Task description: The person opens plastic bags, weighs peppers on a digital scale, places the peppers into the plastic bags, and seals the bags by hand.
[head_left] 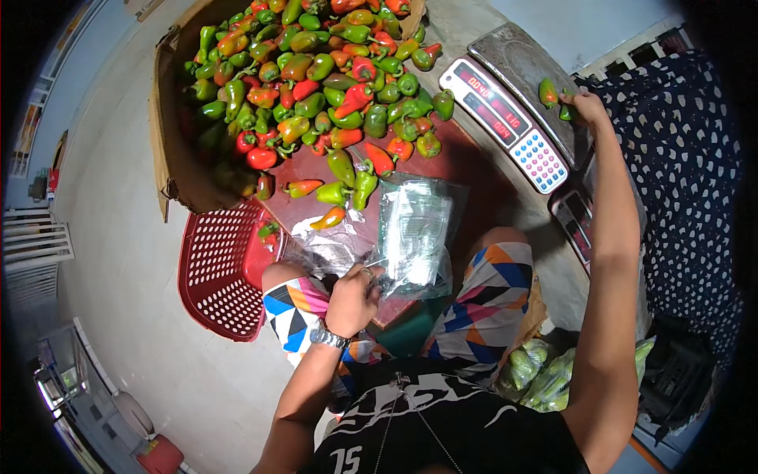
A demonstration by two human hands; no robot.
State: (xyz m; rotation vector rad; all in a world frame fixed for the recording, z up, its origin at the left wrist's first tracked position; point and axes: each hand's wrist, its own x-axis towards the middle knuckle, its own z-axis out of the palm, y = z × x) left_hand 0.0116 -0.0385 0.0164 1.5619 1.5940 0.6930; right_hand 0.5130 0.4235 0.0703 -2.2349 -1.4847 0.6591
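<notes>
At one scale [517, 67], two peppers [548, 93] touch the right hand [586, 107].

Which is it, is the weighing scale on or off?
On. The weighing scale has red numbers glowing on its display.

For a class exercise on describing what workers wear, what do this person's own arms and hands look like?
The left hand and right hand are both ungloved. A silver-coloured watch with a metal link bracelet is worn on the left arm; nothing worn shows on the right forearm. No sleeve covers either forearm; the top is black with pale print.
</notes>
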